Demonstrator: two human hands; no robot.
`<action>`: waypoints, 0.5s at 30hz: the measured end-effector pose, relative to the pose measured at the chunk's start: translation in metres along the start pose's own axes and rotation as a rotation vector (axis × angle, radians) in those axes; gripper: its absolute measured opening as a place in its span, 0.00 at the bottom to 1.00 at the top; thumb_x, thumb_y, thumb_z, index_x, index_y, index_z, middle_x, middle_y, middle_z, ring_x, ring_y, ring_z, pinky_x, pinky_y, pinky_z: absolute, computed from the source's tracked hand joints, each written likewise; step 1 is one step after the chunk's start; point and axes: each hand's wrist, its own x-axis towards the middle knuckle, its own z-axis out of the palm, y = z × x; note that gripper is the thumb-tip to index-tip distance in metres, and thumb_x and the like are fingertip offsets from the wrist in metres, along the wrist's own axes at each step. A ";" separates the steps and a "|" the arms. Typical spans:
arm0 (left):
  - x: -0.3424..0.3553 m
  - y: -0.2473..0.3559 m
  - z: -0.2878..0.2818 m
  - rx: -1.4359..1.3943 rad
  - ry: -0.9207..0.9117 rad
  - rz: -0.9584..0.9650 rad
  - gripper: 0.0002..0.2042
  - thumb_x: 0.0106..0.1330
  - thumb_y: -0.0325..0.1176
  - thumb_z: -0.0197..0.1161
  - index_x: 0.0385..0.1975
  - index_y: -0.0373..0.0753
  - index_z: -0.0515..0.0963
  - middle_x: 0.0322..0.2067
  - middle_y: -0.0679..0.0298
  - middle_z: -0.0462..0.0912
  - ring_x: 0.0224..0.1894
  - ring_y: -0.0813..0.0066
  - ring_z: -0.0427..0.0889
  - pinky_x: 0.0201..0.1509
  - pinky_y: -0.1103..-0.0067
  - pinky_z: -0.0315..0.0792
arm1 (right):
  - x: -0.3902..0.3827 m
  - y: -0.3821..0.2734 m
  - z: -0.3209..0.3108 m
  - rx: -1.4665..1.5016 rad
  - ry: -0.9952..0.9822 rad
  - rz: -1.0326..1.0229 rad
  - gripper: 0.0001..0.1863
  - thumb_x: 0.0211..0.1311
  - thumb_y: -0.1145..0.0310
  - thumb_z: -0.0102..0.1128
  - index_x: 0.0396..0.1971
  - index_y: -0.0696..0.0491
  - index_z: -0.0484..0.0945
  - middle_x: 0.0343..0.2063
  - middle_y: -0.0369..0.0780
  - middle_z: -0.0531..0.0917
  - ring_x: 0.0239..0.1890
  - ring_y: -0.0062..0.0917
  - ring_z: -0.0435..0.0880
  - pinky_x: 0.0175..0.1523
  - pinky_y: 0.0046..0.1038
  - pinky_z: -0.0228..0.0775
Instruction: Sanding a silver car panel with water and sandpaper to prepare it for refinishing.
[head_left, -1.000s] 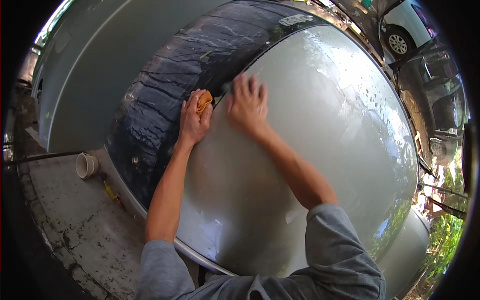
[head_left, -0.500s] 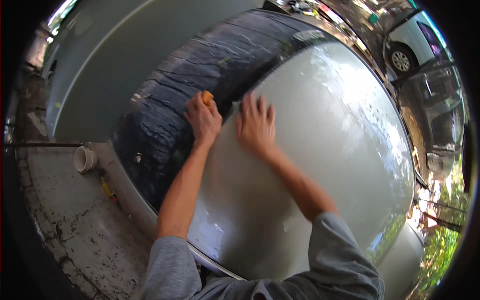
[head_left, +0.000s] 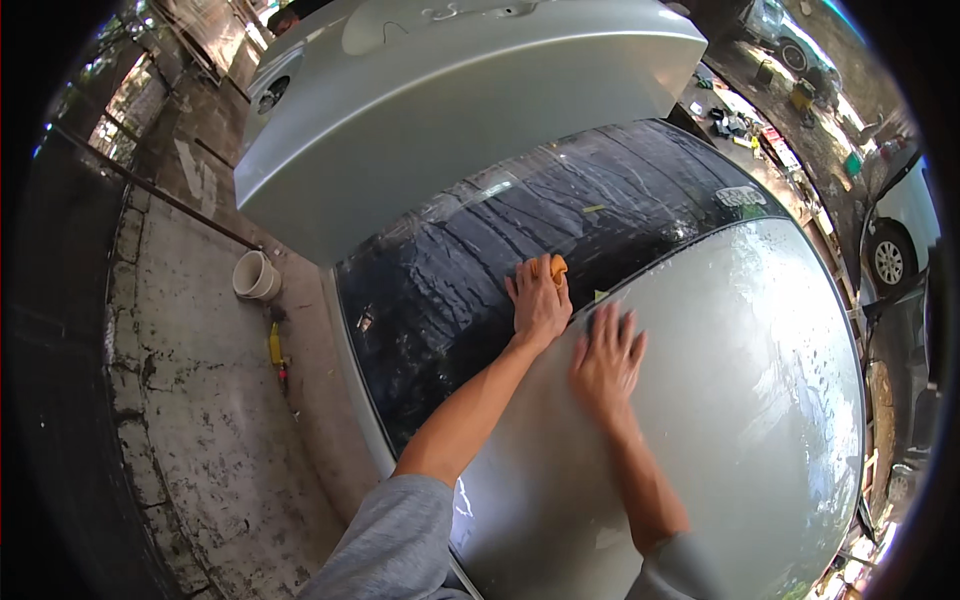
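Observation:
An orange cloth or sponge (head_left: 558,270) is gripped in my left hand (head_left: 540,310) on the dark, wet, streaked panel (head_left: 440,280), just beside its seam with the silver car roof (head_left: 720,400). To the right, my right hand (head_left: 607,362) lies on the silver surface near that seam, fingers stretched out and slightly blurred; whether anything small and dark is under its fingertips is unclear. A small yellowish scrap (head_left: 600,296) lies by the seam between the hands.
A large silver-grey body panel (head_left: 460,100) stands beyond the car. A white bucket (head_left: 257,276) and a yellow-handled tool (head_left: 275,344) sit at the left on concrete ground (head_left: 200,420). Assorted items (head_left: 738,125) lie at the upper right; a white car (head_left: 905,220) stands farther right.
My view has tilted up and left, showing more of the grey panel and the left ground, so both hands appear lower and farther right. Both stay near the seam, left still holding the orange piece.

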 end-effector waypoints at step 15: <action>0.007 0.001 -0.005 0.048 0.066 0.054 0.20 0.70 0.40 0.52 0.59 0.39 0.64 0.53 0.49 0.70 0.61 0.50 0.66 0.68 0.47 0.53 | 0.011 0.025 -0.004 0.030 0.043 -0.020 0.31 0.70 0.55 0.42 0.68 0.55 0.62 0.69 0.43 0.63 0.73 0.43 0.54 0.73 0.51 0.39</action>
